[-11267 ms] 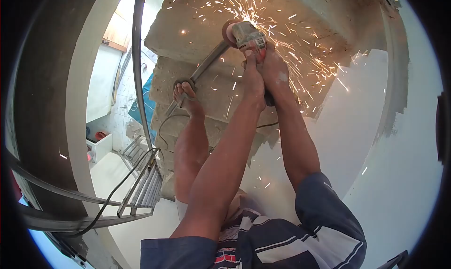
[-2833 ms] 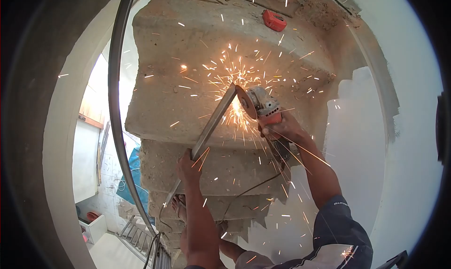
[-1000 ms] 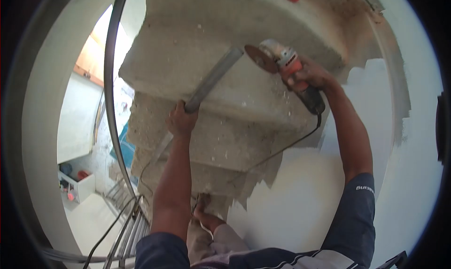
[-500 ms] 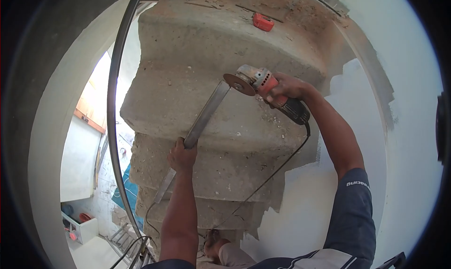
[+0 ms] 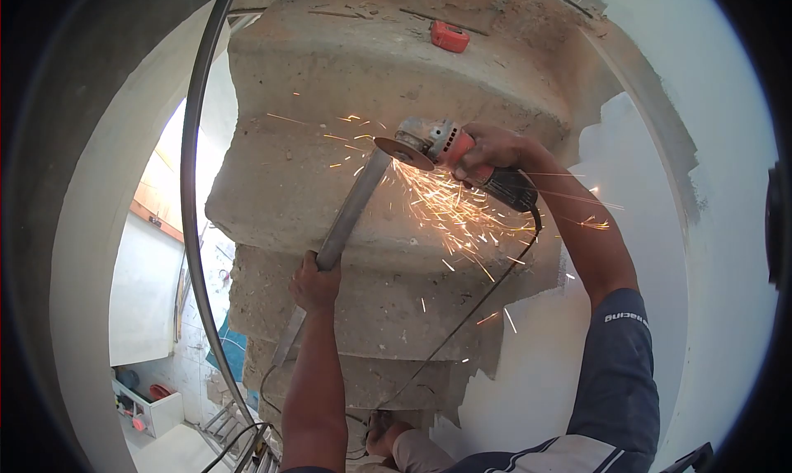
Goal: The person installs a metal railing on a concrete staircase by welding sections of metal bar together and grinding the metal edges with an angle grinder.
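My left hand [image 5: 315, 283] is wrapped round a long grey metal bar [image 5: 356, 205], which slants up and to the right over concrete steps. My right hand [image 5: 488, 153] grips a red and black angle grinder [image 5: 454, 145]. The grinder's brown disc [image 5: 403, 153] touches the bar's upper end, and orange sparks [image 5: 450, 209] spray down and to the right from there. A black cord [image 5: 474, 312] runs from the grinder's rear down across the steps.
A red object [image 5: 450, 36] lies on an upper step [image 5: 346, 40]. A curved metal rail [image 5: 191, 176] runs down the left side. Past it, at lower left, are a ladder [image 5: 227, 428] and a white box [image 5: 157, 407]. A partly painted wall [image 5: 627, 176] stands at right.
Sparks now fly from the bar's end, where none showed before. The grinder and bar have shifted slightly left in view, and the disc is against the metal.
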Demonstrator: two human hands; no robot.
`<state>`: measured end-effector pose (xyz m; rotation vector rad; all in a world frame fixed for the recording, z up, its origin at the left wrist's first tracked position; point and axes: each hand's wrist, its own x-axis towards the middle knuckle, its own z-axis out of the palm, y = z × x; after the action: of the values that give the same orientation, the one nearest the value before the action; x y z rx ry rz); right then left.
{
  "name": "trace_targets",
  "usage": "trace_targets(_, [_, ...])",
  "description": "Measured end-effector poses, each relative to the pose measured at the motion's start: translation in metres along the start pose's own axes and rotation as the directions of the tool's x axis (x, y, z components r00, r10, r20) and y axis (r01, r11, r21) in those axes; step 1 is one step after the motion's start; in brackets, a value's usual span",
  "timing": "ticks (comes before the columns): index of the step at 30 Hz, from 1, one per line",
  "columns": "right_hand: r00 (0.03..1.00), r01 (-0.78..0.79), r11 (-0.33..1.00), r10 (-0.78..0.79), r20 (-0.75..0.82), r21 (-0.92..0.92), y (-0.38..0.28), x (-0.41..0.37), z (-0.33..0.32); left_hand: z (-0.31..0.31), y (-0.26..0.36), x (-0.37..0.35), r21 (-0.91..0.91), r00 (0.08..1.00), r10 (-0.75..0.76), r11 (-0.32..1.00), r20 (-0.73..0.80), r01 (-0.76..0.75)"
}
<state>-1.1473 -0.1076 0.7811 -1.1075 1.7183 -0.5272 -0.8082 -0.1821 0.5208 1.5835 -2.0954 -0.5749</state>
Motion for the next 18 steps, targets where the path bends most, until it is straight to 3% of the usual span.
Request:
trace_targets(4, [0.996,0.044,0.995,-0.05,-0.069,-0.087,-0.001,-0.004,0.0,0.003,0.0,0.002,-0.01,1.0,0.022,1.0,-0.02,-0.022])
trace_targets(6, [0.994,-0.077,0.997,0.075,-0.084,-0.018,-0.001,-0.007,0.004,0.0,-0.001,0.002,-0.003,0.999,0.023,1.0,-0.025,-0.024])
trace_targets(12, [0.985,0.005,1.0,-0.004,-0.17,0.008,0.004,-0.011,0.009,-0.003,0.003,-0.001,-0.085,0.997,0.027,0.996,-0.075,-0.033])
trace_targets(15, [0.985,0.066,0.996,-0.074,-0.159,-0.055,0.008,-0.004,0.005,-0.005,0.008,0.001,-0.072,0.993,0.081,0.994,-0.091,-0.088])
trace_targets(18, [0.996,-0.007,0.998,0.001,-0.09,-0.066,-0.002,-0.006,0.004,-0.009,0.01,0.0,-0.113,0.994,0.065,0.991,-0.09,-0.075])
